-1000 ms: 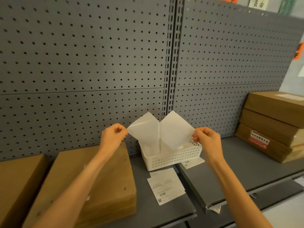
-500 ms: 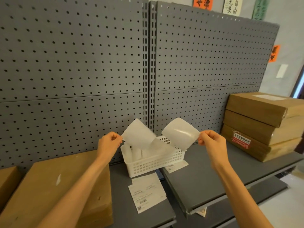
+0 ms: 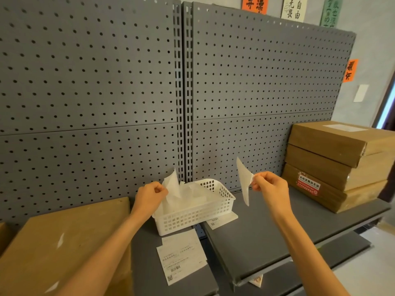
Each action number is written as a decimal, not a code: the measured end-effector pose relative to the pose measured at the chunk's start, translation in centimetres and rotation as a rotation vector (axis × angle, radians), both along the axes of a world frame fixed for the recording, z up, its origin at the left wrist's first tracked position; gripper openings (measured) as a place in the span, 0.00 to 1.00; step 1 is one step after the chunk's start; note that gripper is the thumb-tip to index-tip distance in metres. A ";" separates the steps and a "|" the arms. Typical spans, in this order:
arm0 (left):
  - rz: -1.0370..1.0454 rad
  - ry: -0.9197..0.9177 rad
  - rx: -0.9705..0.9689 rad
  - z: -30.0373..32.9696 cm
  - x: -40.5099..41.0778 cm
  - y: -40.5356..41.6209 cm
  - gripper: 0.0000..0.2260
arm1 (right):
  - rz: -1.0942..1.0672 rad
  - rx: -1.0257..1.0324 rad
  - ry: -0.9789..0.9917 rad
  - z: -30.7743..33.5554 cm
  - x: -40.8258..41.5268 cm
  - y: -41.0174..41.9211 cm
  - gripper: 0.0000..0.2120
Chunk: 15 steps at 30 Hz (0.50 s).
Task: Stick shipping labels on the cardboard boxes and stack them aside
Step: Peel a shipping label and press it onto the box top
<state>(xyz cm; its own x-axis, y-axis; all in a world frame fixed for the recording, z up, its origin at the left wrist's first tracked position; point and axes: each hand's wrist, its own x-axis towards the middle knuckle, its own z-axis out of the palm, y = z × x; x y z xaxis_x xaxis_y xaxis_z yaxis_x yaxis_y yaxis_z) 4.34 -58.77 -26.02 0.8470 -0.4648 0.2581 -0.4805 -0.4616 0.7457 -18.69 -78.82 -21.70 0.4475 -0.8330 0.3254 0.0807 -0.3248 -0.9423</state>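
Pulling apart since a second ago, the two sheets no longer touch: the left hand (image 3: 149,194) pinches what looks like the backing sheet (image 3: 172,185) over the white basket (image 3: 196,207), while the right hand (image 3: 270,186) pinches the freed label (image 3: 243,181), ready for sticking. The unlabelled cardboard box (image 3: 64,242) lies at lower left, the stacked boxes (image 3: 339,165) well apart at right, with bare shelf (image 3: 267,227) between for moving.
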 end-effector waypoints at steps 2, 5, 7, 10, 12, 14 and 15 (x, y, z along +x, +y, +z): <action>-0.007 -0.011 0.023 -0.1 -0.1 -0.2 0.10 | 0.002 0.003 0.003 -0.1 0.2 -0.1 0.08; -0.007 -0.049 0.080 -0.3 -0.2 -0.4 0.10 | -0.001 0.002 0.014 -0.3 0.4 -0.2 0.08; -0.008 -0.086 0.123 -0.5 -0.3 -0.4 0.10 | 0.002 0.003 0.021 -0.4 0.5 -0.3 0.07; -0.014 -0.116 0.149 -0.7 -0.2 -0.4 0.11 | 0.015 0.006 0.024 -0.4 0.7 -0.2 0.06; -0.011 -0.121 0.139 -0.6 -0.3 -0.4 0.10 | 0.020 0.008 0.026 -0.4 0.8 -0.1 0.06; -0.003 -0.134 0.121 -0.3 -0.4 -0.3 0.10 | 0.020 0.007 0.027 -0.4 1.0 0.0 0.07; 0.001 -0.143 0.112 -0.1 -0.3 -0.3 0.09 | 0.022 0.008 0.023 -0.3 1.1 0.2 0.08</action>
